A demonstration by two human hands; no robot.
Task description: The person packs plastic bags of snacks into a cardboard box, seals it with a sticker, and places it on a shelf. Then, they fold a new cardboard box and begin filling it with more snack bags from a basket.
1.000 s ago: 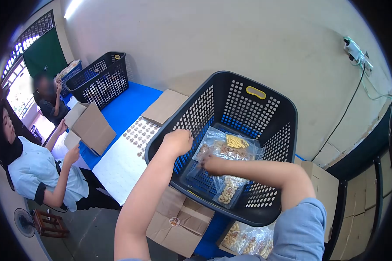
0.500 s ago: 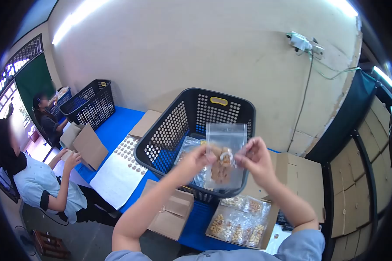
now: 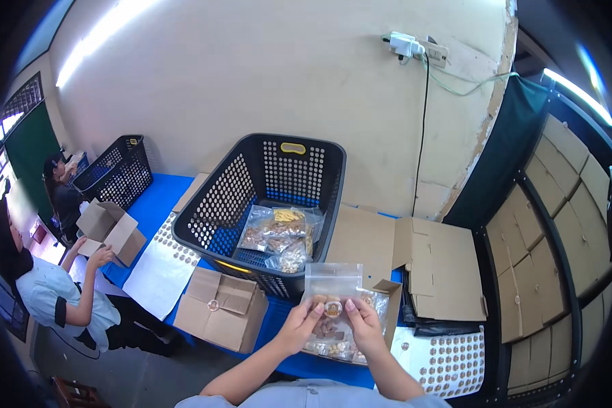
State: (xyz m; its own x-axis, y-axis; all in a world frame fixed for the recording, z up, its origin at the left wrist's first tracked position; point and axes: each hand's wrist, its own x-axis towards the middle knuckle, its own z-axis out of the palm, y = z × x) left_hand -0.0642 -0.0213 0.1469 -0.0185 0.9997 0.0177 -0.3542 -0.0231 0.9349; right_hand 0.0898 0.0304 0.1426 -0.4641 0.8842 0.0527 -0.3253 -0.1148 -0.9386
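Both hands hold one clear zip bag of snacks (image 3: 331,285) upright in front of me. My left hand (image 3: 300,325) grips its left side, my right hand (image 3: 362,323) its right side, thumbs near a small round sticker on the bag's front. Below the bag lies an open cardboard box (image 3: 386,319) with more packed snack bags in it. Behind it stands a black perforated basket (image 3: 238,194) holding several snack bags (image 3: 279,231).
A closed cardboard box (image 3: 219,306) sits left of my hands on the blue table (image 3: 155,200). Flat cardboard (image 3: 442,268) lies to the right, sticker sheets (image 3: 449,364) below it and another (image 3: 158,265) at left. A seated person (image 3: 61,299) handles a box; another sits farther back.
I lifted a snack bag out of the black basket and brought it down toward me over the open box. The view has pulled back and swung right.
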